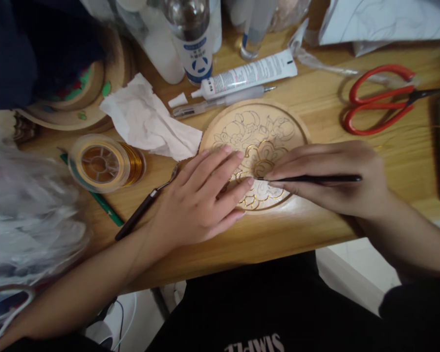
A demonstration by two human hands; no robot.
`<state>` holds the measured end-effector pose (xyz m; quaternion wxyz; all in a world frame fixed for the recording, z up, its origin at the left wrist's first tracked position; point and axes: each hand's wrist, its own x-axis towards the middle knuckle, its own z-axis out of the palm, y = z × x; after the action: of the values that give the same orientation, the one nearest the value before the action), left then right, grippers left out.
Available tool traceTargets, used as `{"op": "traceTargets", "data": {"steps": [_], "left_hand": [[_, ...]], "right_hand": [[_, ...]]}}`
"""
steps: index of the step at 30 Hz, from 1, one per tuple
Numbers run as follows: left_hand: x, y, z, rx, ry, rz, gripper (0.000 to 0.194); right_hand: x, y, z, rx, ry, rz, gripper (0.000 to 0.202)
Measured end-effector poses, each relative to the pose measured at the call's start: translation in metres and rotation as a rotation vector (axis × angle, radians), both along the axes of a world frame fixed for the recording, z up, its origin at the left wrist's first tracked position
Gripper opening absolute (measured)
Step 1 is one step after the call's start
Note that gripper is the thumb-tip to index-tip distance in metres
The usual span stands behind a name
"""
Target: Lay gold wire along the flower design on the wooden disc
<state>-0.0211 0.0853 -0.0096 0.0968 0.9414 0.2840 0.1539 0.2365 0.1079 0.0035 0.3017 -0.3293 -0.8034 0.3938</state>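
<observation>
A round wooden plate lies on the table, with flowers drawn in outline on it. Gold wire follows some of the petal lines, and a patch near the plate's lower edge looks white. My left hand rests flat on the plate's left side, fingers spread, holding nothing. From the right, my right hand pinches slim black tweezers. Their tips point left onto the pattern, close to my left fingertips. Whether the tips grip a piece of wire is too small to tell.
Behind the plate lie a white glue tube, a pen and a bottle. Red-handled scissors are at right. At left are crumpled tissue, a gold wire spool, a dark-handled tool and plastic bags.
</observation>
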Motion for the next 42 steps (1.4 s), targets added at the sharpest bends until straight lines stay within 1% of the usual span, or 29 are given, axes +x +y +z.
{"op": "traceTargets", "data": {"steps": [2, 6, 10, 15, 19, 23, 28, 33, 42], "left_hand": [[0.0, 0.0, 0.0, 0.002, -0.002, -0.002, 0.039], [0.0, 0.0, 0.001, -0.001, -0.006, 0.0, 0.039], [-0.001, 0.0, 0.0, 0.014, -0.008, 0.016, 0.039], [0.0, 0.0, 0.0, 0.044, 0.007, 0.02, 0.038], [0.002, -0.003, 0.003, 0.128, 0.052, 0.008, 0.043], [0.004, -0.007, 0.008, 0.208, 0.118, 0.015, 0.051], [0.005, -0.011, 0.01, 0.218, 0.169, 0.01, 0.056], [0.005, -0.012, 0.009, 0.213, 0.159, 0.017, 0.059], [0.004, -0.009, 0.008, 0.2, 0.142, 0.015, 0.055]], "right_hand": [[0.0, 0.0, 0.001, -0.001, -0.002, 0.001, 0.023], [0.0, 0.0, 0.0, 0.016, -0.01, 0.014, 0.019], [-0.001, 0.0, 0.0, 0.009, -0.023, -0.009, 0.014], [-0.001, 0.001, 0.0, 0.028, -0.015, 0.017, 0.014], [-0.001, 0.0, 0.001, 0.017, -0.019, 0.013, 0.015], [-0.003, -0.003, 0.001, -0.031, -0.012, -0.022, 0.014], [-0.005, -0.004, 0.003, -0.044, 0.01, -0.026, 0.016], [-0.005, -0.004, 0.005, -0.046, -0.028, -0.011, 0.016], [-0.002, -0.004, -0.003, -0.042, 0.022, -0.04, 0.015]]}}
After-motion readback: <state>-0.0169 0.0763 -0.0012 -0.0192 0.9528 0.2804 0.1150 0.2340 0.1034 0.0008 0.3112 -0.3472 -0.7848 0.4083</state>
